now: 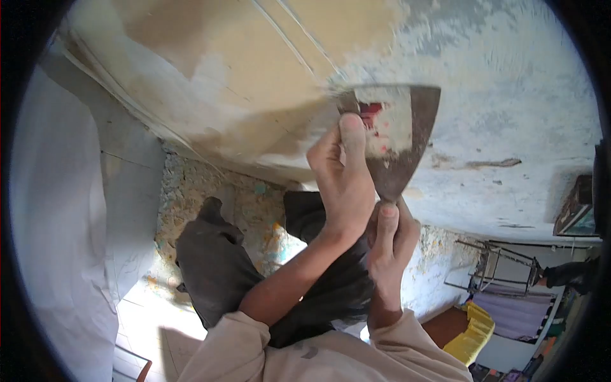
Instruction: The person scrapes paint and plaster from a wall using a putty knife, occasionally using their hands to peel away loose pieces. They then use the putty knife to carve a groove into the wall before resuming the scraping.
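Note:
A wide putty knife (398, 169) is held up against the patchy painted surface (515, 114), its broad edge toward the top. Its dark blade carries a pale label patch with red marks. My left hand (344, 184) grips the blade's left side, thumb laid flat on the metal and fingers behind it. Lower down, my right hand (391, 239) is closed round the handle near the neck, thumb in front. The handle is mostly hidden by that hand. Smooth tan coating (254, 51) covers the surface left of the blade, and two thin lines run across it.
Below are my dark-trousered legs (216, 254) beside a rough, flaking wall strip (184, 197). A pale sheet (57, 210) hangs at left. At right are a framed box (576, 207), a metal frame (509, 267), a yellow cloth (471, 334) and another person's arm (569, 275).

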The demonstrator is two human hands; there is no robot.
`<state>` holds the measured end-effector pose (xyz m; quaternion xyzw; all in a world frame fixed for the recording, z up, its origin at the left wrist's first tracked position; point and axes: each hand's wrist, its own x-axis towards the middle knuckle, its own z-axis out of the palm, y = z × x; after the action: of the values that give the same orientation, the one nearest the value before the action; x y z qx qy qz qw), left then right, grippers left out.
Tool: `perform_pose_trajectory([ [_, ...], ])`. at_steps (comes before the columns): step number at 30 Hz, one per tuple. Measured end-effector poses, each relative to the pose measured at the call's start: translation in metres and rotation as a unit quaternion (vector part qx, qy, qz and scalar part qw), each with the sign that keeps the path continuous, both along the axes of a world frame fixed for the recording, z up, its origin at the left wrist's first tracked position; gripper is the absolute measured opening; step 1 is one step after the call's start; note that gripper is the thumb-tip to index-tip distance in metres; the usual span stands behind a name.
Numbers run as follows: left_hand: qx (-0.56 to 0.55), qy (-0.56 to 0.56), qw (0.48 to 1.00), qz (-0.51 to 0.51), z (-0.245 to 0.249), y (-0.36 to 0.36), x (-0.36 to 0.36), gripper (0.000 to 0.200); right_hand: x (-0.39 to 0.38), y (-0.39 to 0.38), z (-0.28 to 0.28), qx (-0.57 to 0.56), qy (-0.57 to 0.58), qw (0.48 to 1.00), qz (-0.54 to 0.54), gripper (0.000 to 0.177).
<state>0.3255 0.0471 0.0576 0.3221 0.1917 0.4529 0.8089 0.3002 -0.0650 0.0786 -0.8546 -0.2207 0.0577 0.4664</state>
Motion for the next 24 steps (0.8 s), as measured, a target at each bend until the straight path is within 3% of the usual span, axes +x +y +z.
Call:
perform_pose_trajectory([
  [7,0.004,-0.008,1.0,-0.003,-0.002,0.002,-0.003,0.04,0.004,0.001,0.005,-0.045,-0.009,0.999,0.021,0.038],
  [11,-0.017,0.01,1.0,-0.005,0.007,-0.005,-0.006,0.042,-0.01,-0.004,-0.001,0.021,0.041,0.999,-0.009,0.04],
  [16,-0.025,0.007,0.999,-0.037,0.0,-0.011,-0.008,0.043,-0.011,-0.017,-0.006,-0.004,0.029,0.999,-0.018,0.043],
  [17,0.013,0.045,0.999,-0.004,0.005,-0.01,-0.011,0.043,-0.009,-0.015,-0.005,0.001,0.016,1.0,-0.009,0.043],
  [24,-0.004,-0.002,1.0,-0.004,0.011,0.0,-0.007,0.041,0.003,-0.004,0.003,-0.004,-0.008,1.0,0.023,0.042],
])
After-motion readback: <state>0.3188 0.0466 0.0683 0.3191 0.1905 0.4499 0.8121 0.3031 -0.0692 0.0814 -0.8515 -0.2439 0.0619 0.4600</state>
